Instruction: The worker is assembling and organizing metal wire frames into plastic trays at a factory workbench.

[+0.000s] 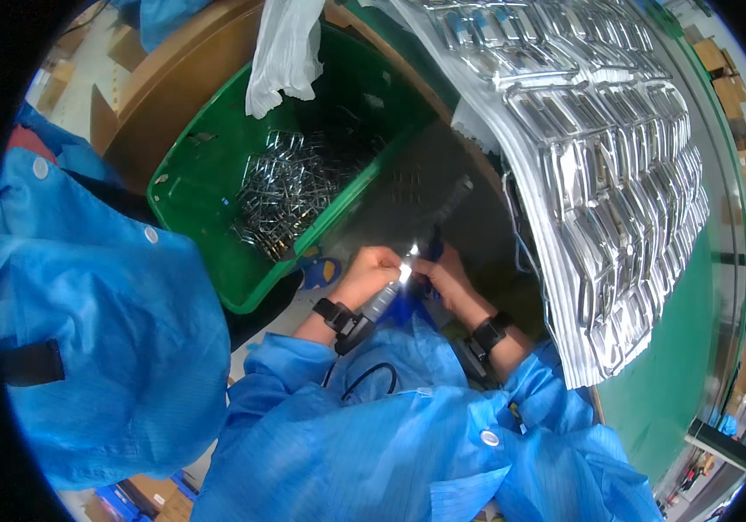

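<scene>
My left hand and my right hand meet in front of me, both closed around a small shiny metal part that glints between the fingers. A pale cylindrical piece hangs under my left hand; what it is I cannot tell. A dark thin tool tip sticks up by my right hand. Both wrists wear black bands, and my sleeves are blue. The hands hover just right of a green plastic crate that holds several shiny metal clips.
A clear moulded tray with rows of metal parts lies across the green worktop on the right. A white cloth hangs over the crate's far rim. Another person in a blue coat stands close on my left. Cardboard boxes sit beyond.
</scene>
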